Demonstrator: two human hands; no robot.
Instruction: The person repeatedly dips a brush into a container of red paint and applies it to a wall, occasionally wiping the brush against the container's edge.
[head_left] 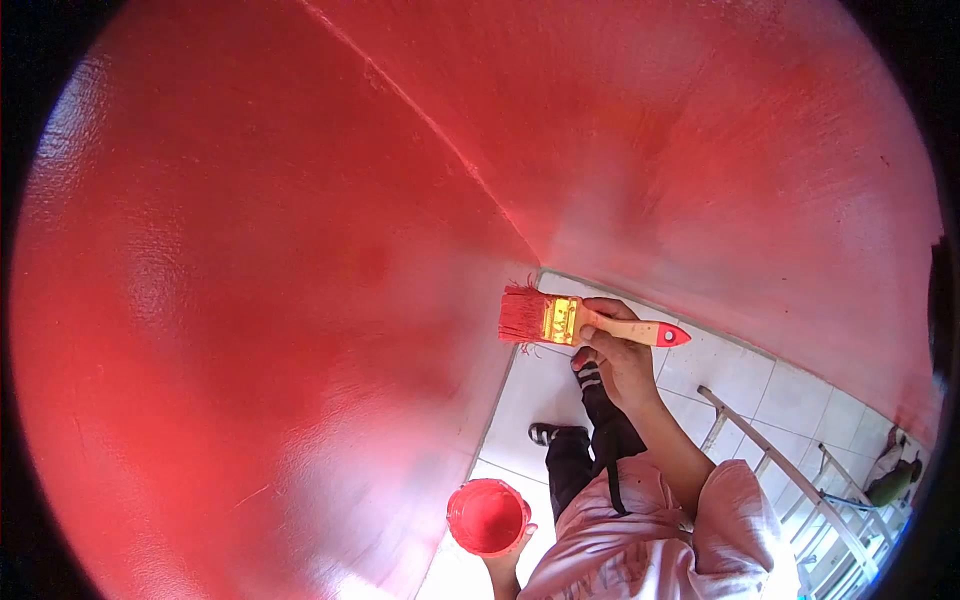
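Between the fingers and thumb of my right hand (622,362) is a wide paintbrush (560,320), gripped near its metal band. Its bristles are coated in red and point left, some splayed at the edges; the wooden handle ends in a red tip. Low in the view, my left hand (522,545) is wrapped around the side of a small tub of red paint (487,517), held with its mouth up. Most of that hand is hidden by the tub. The red wall on the left (230,280) looks glossy, and the bristles overlap its lower edge in this view.
A second red wall (740,150) meets the first at a corner. White floor tiles (700,352) lie below, with my feet in sandals (543,433) on them. At the lower right stands a metal ladder (800,475), with a dark green object (893,483) beside it.
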